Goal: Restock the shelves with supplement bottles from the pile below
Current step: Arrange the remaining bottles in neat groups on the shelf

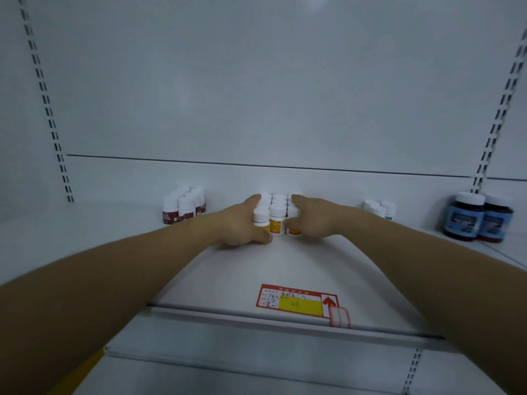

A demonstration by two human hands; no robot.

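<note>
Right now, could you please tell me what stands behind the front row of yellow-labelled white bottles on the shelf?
More white-capped bottles stand behind the front yellow-labelled bottle, back to the white rear panel. Only caps show; the two hands cover the sides.
</note>
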